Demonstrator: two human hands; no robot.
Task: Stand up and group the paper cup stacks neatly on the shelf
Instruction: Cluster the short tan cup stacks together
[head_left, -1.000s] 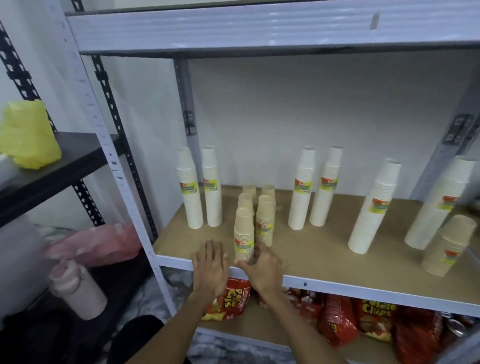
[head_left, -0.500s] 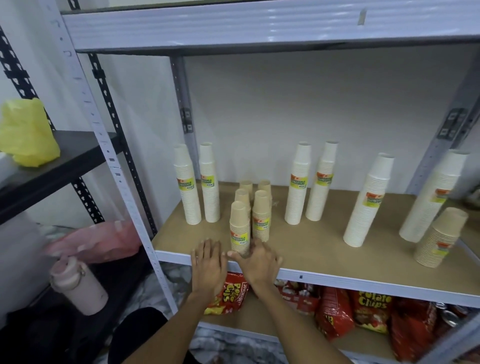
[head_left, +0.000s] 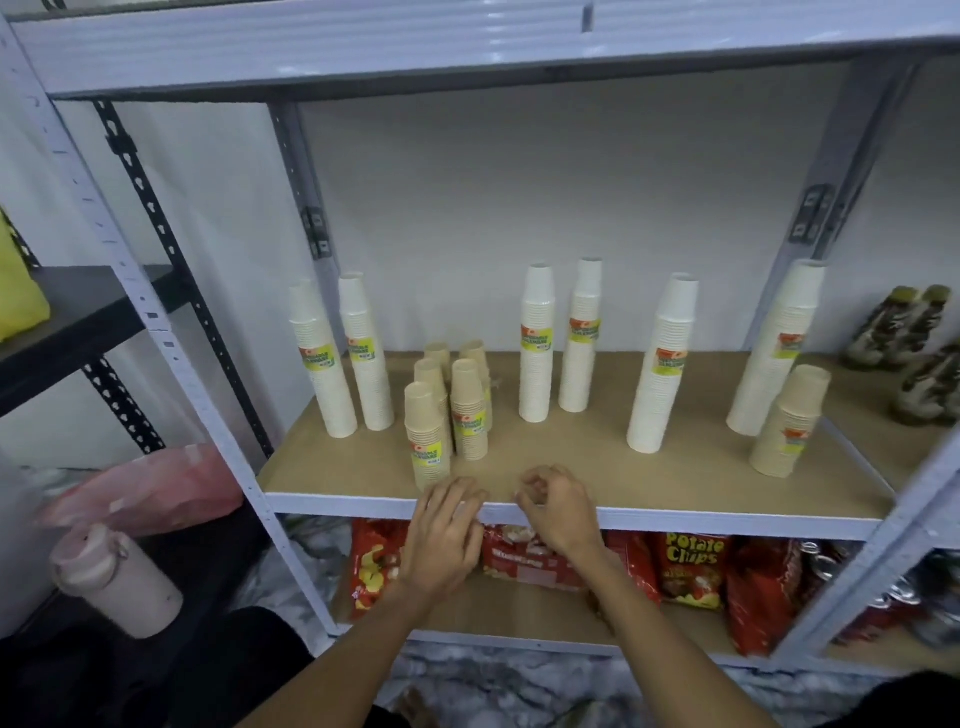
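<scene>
Several short brown cup stacks (head_left: 447, 405) stand upright in a tight cluster at the front left of the wooden shelf (head_left: 571, 467). Tall white stacks stand behind: a pair at the left (head_left: 343, 364), a pair in the middle (head_left: 558, 343), one alone (head_left: 662, 369), and one at the right (head_left: 779, 353). A lone brown stack (head_left: 789, 423) stands in front of that last one. My left hand (head_left: 447, 530) hovers over the shelf's front edge with relaxed fingers, just below the front brown stack. My right hand (head_left: 558, 512) is beside it, fingers loosely curled, holding nothing.
Red chip bags (head_left: 691, 566) fill the shelf below. Brown bottles (head_left: 914, 343) lie on the neighbouring shelf to the right. A pink-lidded bottle (head_left: 114, 582), a pink bag (head_left: 145, 488) and a black shelf (head_left: 78, 322) are at the left. Grey uprights (head_left: 171, 332) frame the bay.
My right hand has let go of the front brown stack and drawn back to the shelf edge, moving right. My left hand stays low at the edge. The view has shifted right.
</scene>
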